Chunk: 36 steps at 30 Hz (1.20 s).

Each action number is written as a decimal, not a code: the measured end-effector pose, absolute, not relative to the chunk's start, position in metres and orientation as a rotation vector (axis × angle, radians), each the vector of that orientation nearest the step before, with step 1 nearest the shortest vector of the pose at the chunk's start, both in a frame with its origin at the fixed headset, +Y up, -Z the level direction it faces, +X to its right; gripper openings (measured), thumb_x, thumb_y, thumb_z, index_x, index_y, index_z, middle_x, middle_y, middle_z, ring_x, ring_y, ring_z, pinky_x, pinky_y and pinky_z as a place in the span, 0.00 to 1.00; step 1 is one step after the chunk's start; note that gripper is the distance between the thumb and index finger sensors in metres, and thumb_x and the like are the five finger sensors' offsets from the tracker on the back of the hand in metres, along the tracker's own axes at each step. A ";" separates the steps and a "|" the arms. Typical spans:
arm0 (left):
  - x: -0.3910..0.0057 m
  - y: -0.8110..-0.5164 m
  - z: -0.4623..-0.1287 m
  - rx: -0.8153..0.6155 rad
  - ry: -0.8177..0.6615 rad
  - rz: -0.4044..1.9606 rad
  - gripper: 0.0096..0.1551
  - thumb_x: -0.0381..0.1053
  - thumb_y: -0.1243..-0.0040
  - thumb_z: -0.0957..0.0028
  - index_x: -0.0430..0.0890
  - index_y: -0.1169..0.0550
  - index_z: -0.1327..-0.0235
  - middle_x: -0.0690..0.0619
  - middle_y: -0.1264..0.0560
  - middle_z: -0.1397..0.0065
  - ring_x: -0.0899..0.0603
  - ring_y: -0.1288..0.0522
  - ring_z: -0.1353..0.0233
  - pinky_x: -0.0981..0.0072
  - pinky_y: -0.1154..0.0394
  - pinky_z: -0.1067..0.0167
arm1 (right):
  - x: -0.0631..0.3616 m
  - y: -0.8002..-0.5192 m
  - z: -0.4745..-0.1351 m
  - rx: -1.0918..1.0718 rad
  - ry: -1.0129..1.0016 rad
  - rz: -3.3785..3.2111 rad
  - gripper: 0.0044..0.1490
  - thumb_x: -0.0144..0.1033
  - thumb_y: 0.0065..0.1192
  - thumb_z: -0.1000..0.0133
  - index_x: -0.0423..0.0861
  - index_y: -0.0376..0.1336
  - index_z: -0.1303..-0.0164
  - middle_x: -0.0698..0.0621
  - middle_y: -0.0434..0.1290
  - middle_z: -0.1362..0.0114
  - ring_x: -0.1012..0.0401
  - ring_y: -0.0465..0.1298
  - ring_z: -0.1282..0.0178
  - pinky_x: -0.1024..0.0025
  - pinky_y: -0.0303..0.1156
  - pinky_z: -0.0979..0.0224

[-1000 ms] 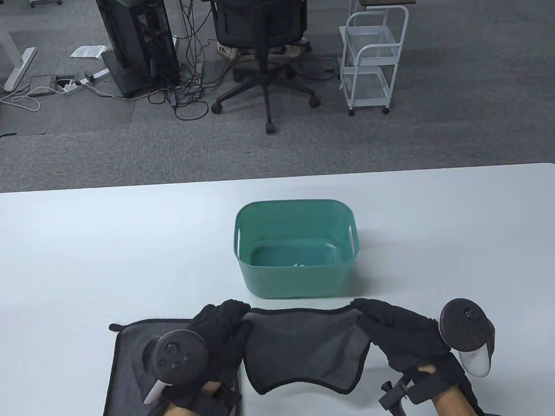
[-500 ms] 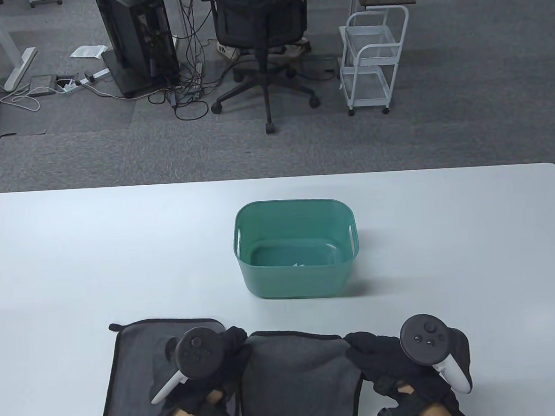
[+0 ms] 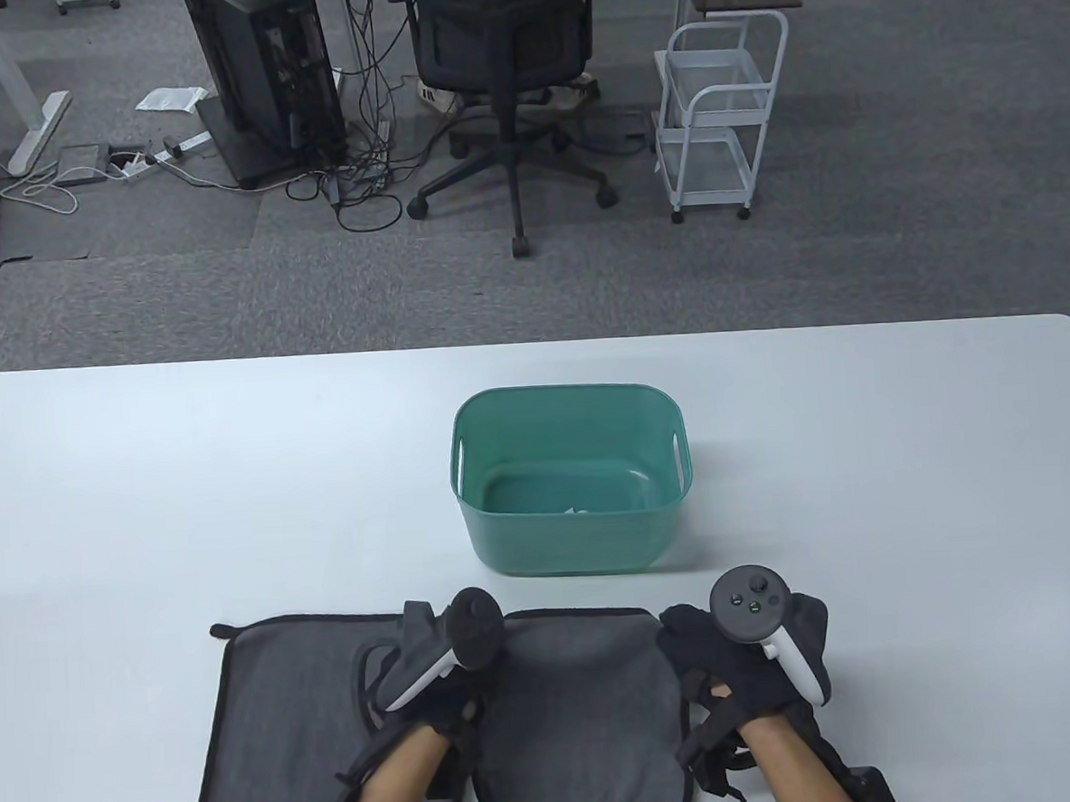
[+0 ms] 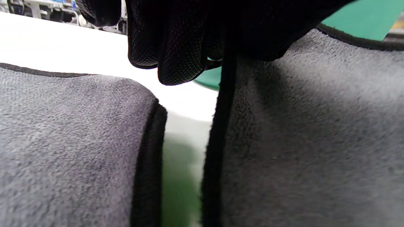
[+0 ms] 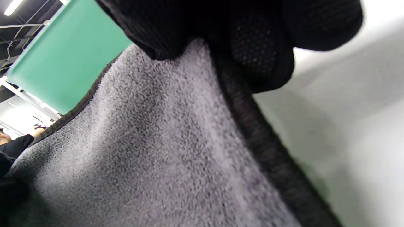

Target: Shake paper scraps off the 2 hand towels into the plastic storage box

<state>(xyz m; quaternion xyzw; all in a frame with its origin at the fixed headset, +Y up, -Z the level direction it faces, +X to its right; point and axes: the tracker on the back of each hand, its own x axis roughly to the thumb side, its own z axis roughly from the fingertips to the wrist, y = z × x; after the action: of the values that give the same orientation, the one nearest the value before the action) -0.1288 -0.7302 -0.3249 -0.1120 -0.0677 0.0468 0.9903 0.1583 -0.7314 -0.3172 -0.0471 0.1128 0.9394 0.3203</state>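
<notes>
Two grey hand towels with black edging lie side by side on the white table [image 3: 142, 497], near its front edge. The left towel [image 3: 283, 733] lies flat by itself. The right towel [image 3: 576, 706] lies flat between my hands. My left hand [image 3: 453, 696] pinches its far left corner, and in the left wrist view the fingers [image 4: 176, 50] close over the black edging of this towel [image 4: 300, 132]. My right hand [image 3: 695, 654] pinches the far right corner, its fingers [image 5: 258, 47] clamped on the towel's [image 5: 151, 145] edge. The green plastic box [image 3: 572, 480] stands just beyond, with small white scraps [image 3: 576, 511] on its floor.
The other towel [image 4: 72, 142] lies a narrow gap away from the held one. Beyond the table are an office chair [image 3: 506, 77], a white wire cart [image 3: 717, 118] and a computer tower [image 3: 266, 73] on grey carpet.
The right towel, held up and sagging between both hands a second ago, has come down and now lies flat beside the left towel. Both hands dropped toward the table with it.
</notes>
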 end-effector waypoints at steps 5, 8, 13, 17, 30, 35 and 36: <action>-0.120 -0.740 -0.331 -0.229 -0.148 0.033 0.24 0.57 0.42 0.44 0.43 0.26 0.42 0.45 0.21 0.38 0.35 0.24 0.27 0.38 0.35 0.26 | 0.155 -0.739 -0.329 -0.147 0.260 2.539 0.25 0.34 0.69 0.39 0.36 0.68 0.36 0.36 0.81 0.39 0.45 0.81 0.53 0.50 0.75 0.49; -0.115 -0.743 -0.336 -0.246 -0.132 -0.047 0.25 0.58 0.43 0.43 0.44 0.27 0.41 0.46 0.21 0.37 0.35 0.25 0.26 0.38 0.36 0.25 | 0.153 -0.742 -0.334 -0.153 0.275 2.562 0.25 0.34 0.69 0.39 0.36 0.67 0.36 0.36 0.81 0.39 0.45 0.81 0.53 0.49 0.75 0.49; -0.110 -0.749 -0.344 -0.271 -0.118 -0.089 0.26 0.58 0.45 0.43 0.43 0.28 0.40 0.45 0.22 0.36 0.34 0.26 0.25 0.37 0.37 0.25 | 0.147 -0.748 -0.342 -0.163 0.291 2.615 0.25 0.35 0.69 0.39 0.37 0.67 0.36 0.37 0.80 0.38 0.45 0.81 0.52 0.50 0.75 0.48; -0.110 -0.751 -0.346 -0.289 -0.103 -0.092 0.30 0.60 0.47 0.42 0.42 0.32 0.35 0.44 0.25 0.32 0.33 0.30 0.23 0.38 0.39 0.23 | 0.142 -0.752 -0.345 -0.166 0.307 2.641 0.26 0.36 0.69 0.38 0.37 0.66 0.34 0.37 0.79 0.37 0.45 0.80 0.51 0.49 0.75 0.47; -0.124 -0.693 -0.314 0.017 -0.186 0.090 0.39 0.65 0.43 0.47 0.40 0.31 0.33 0.39 0.26 0.33 0.29 0.30 0.25 0.38 0.35 0.27 | 0.159 -0.721 -0.331 -0.176 0.145 2.625 0.36 0.42 0.67 0.39 0.41 0.58 0.25 0.36 0.65 0.20 0.38 0.68 0.26 0.35 0.61 0.28; -0.132 -0.665 -0.291 0.082 -0.250 0.123 0.41 0.67 0.40 0.50 0.41 0.29 0.33 0.40 0.24 0.33 0.29 0.28 0.26 0.38 0.33 0.29 | 0.169 -0.689 -0.307 -0.071 -0.030 2.591 0.38 0.46 0.67 0.40 0.40 0.59 0.26 0.36 0.67 0.21 0.38 0.70 0.28 0.29 0.55 0.27; -0.134 -0.661 -0.284 0.083 -0.267 0.165 0.42 0.68 0.39 0.50 0.41 0.29 0.32 0.40 0.24 0.33 0.29 0.28 0.26 0.38 0.33 0.29 | 0.171 -0.683 -0.300 -0.034 -0.091 2.571 0.38 0.47 0.67 0.41 0.40 0.59 0.26 0.36 0.67 0.22 0.38 0.70 0.28 0.29 0.55 0.27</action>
<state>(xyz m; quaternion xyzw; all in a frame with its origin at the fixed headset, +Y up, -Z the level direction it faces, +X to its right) -0.1340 -0.6614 -0.2843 0.0415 -0.1331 0.0822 0.9868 0.1711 -0.6830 -0.2996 -0.0129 -0.0339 0.9591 0.2807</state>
